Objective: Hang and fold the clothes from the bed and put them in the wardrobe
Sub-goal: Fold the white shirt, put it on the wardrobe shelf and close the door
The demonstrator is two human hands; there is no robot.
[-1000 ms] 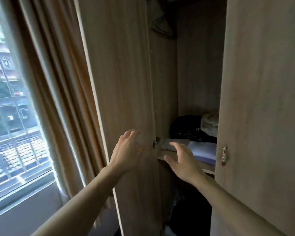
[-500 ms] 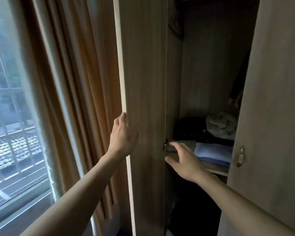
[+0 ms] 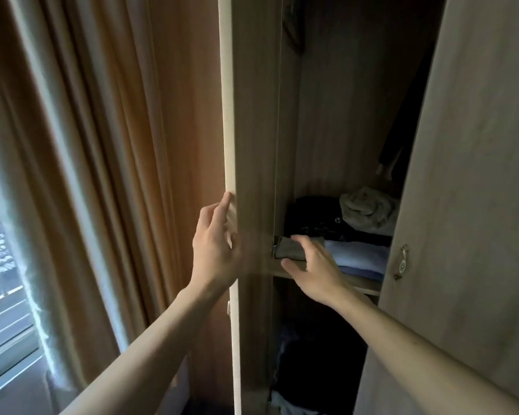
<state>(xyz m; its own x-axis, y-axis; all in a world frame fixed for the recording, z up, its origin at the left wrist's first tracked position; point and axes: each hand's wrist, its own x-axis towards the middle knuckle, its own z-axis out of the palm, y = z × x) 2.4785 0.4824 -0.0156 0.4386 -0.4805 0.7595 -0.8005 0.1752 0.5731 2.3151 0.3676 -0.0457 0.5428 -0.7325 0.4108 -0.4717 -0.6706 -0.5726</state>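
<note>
Beside the curtain [image 3: 102,145], the wardrobe door [image 3: 252,115] stands upright, edge-on.

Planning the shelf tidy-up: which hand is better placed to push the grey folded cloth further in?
Right hand: it reaches the grey cloth on the shelf, while the left hand is at the door edge.

Your left hand [image 3: 215,247] is up, fingers loosely spread and kinda blurry. Your right hand [image 3: 316,272] reaches forward palm down, fingers relaxed, thumb out.
</note>
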